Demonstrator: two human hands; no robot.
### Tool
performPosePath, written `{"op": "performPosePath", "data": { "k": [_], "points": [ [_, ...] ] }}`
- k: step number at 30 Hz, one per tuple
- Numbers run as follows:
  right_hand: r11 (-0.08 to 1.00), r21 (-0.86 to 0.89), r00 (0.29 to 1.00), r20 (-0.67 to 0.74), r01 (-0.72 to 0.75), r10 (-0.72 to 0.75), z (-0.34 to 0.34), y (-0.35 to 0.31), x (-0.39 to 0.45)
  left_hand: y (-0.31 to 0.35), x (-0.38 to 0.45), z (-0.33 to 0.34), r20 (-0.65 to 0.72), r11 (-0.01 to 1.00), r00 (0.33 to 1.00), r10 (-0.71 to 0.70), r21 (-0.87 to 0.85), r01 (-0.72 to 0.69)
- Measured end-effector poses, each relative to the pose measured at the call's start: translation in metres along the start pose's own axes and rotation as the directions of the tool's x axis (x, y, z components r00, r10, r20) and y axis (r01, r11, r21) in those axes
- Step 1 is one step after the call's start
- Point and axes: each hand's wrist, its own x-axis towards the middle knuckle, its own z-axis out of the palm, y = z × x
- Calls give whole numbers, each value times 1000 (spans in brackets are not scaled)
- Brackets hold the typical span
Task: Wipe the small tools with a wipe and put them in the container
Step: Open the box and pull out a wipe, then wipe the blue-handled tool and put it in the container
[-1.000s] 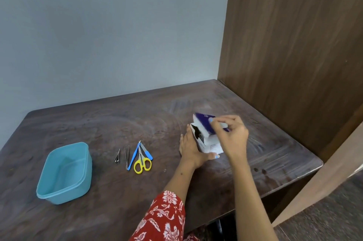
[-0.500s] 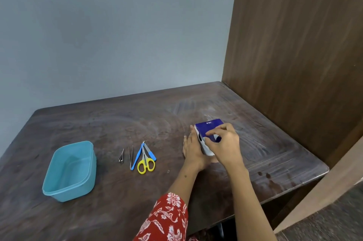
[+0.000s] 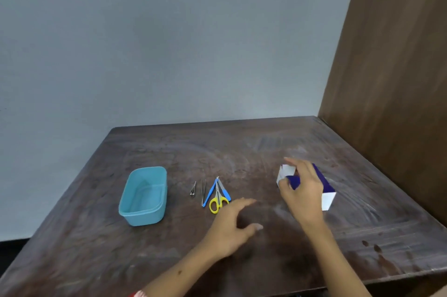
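Observation:
A teal plastic container (image 3: 144, 196) stands open on the left of the dark wooden table (image 3: 169, 260). To its right lie several small tools in a row: a small metal clipper (image 3: 192, 189), tweezers (image 3: 203, 191), a blue-handled tool (image 3: 210, 193) and yellow-handled scissors (image 3: 217, 202). My left hand (image 3: 232, 226) hovers with spread fingers just right of the scissors and holds nothing. A purple and white wipe box (image 3: 325, 190) lies further right. My right hand (image 3: 302, 190) curls over the box's left end, with thumb and forefinger around its white open end (image 3: 286, 172).
A brown wooden panel (image 3: 387, 79) rises along the table's right side, and a grey wall stands behind. Dark spots (image 3: 372, 247) mark the table near its front right edge.
My left hand has let go of the wipe box and moved left toward the scissors. My right hand stays on the box's open end. The view has swung to the left.

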Motion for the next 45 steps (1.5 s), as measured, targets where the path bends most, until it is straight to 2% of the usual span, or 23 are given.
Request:
{"op": "performPosePath", "data": {
  "k": [4,8,10,14,16,26,32,37,41,45],
  "points": [
    [978,174,993,45,-115,109,44,-15,-15,-34,-13,-36,-213,990,977,10,137,20],
    [901,225,924,187,-371,334,86,-16,-35,-51,-6,-45,-251,972,968,20,232,40],
    [882,211,901,204,-421,382,103,-17,-42,-51,0,-43,-254,949,966,59,313,24],
    [891,175,902,191,-419,387,118,-25,-43,-61,10,-28,-149,818,977,151,573,-39],
    [880,201,897,203,-431,393,122,-23,-40,-65,11,-25,-161,785,972,172,618,-37],
    [773,416,868,96,-479,487,139,-6,-21,-63,22,-16,-334,743,921,198,665,81],
    [739,485,861,63,-469,505,143,-3,-15,-52,48,4,-300,598,943,144,785,159],
    [703,517,846,82,-488,527,144,-3,-16,-58,48,11,-396,570,899,189,789,229],
    [658,565,813,39,-498,581,139,-4,-15,-60,46,18,-455,554,863,218,786,274],
    [690,545,814,-23,-476,580,139,-3,-17,-59,48,21,-498,540,818,288,790,291]
  ]
}}
